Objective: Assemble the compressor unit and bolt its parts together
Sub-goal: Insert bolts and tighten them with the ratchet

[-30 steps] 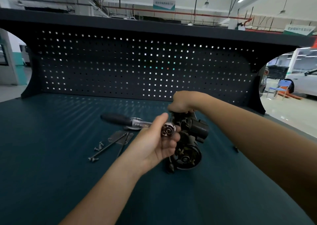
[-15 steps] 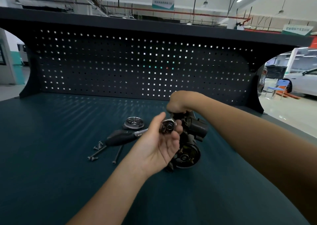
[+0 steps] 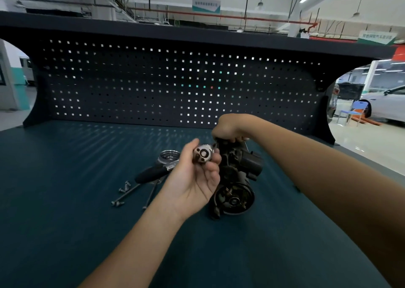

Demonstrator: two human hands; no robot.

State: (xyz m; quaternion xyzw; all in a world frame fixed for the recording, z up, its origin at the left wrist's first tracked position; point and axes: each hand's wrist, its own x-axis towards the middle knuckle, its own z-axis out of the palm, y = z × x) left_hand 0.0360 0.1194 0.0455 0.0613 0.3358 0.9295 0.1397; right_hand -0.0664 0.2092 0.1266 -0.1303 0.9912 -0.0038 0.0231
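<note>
Teal mat covers the table (image 3: 65, 211). The black compressor (image 3: 238, 173) sits on it near the middle, a bit to the right. Its round open end faces near, and its top end is far.

The right hand (image 3: 228, 127) comes in from the right. It is on the far top of the compressor. Its fingers are curled down around that top part and grip it.

The left hand (image 3: 195, 182) comes in from the near side, palm up. Its thumb and fingers are curled around the shiny round head of the ratchet (image 3: 202, 154) and hold it. The head is right beside the upper left side of the compressor. I cannot tell if they touch. The black handle (image 3: 149, 174) sticks out to the left, past the hand. The left hand hides part of the compressor's left side and the middle of the ratchet.

Left of the hands, a shiny metal ring (image 3: 167, 156) lies on the mat, just behind the handle. Nearer, two long bolts (image 3: 128, 193) lie on the mat, partly under the handle. Some short bolts (image 3: 125, 185) lie just beside them.

A dark pegboard (image 3: 153, 86) with many small square holes stands at the far edge of the table. Far off on the right there is a white car (image 3: 388, 105) and a blue chair (image 3: 357, 110).
</note>
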